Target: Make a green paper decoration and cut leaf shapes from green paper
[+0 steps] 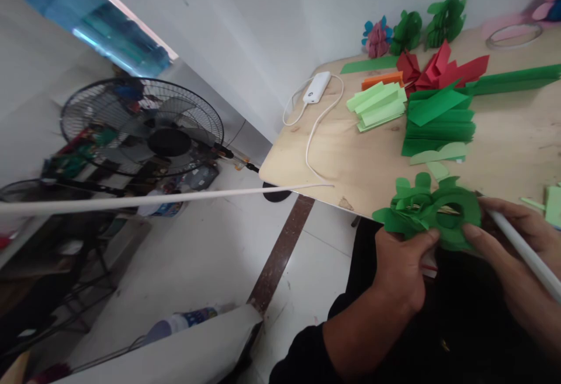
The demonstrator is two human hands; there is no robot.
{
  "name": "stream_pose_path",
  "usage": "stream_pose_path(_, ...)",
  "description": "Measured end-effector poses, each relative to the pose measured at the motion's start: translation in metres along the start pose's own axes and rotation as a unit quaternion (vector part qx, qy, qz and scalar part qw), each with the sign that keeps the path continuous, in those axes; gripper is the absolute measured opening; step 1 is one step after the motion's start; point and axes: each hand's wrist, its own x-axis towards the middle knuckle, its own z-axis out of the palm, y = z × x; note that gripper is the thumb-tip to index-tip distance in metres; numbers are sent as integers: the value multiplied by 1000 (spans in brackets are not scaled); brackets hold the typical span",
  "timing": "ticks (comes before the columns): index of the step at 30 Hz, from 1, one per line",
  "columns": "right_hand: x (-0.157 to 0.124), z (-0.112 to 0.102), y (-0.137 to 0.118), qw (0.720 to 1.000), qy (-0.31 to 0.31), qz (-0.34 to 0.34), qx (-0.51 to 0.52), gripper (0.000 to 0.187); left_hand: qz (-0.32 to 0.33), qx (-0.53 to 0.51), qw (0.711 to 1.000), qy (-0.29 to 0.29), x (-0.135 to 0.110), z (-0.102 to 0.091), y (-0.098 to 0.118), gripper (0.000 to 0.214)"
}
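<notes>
Over the table's front edge I hold a green paper cutout (458, 220) of several layers, with rounded petals at its left and a ring with a hole at its right. My left hand (401, 264) pinches it from below, thumb on top. A bit of red and white shows beneath that hand, too hidden to name. At the ring's right side my right hand (512, 238) also grips the paper between thumb and fingers. A white pen-like stick (526, 249) lies across the right hand, its kind unclear.
Folded green paper (438, 130), light green strips (379, 106) and red folded paper (438, 71) lie on the wooden table (342, 156). Finished-looking paper shapes (407, 32) stand by the wall. A white cable (175, 198) runs off left from a white power bank (316, 87). A fan (169, 138) stands left.
</notes>
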Motion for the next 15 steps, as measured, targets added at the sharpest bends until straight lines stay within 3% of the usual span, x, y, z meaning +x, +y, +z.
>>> stream_pose_path(10, -6, 6, 4, 997, 53, 33, 38, 58, -17, 1, 1000, 4, -1, 1, 0, 35)
stream_pose_path(15, -5, 8, 2, 997, 48, 39, 44, 52, -24, 0, 1000, 4, 1, 0, -1, 38)
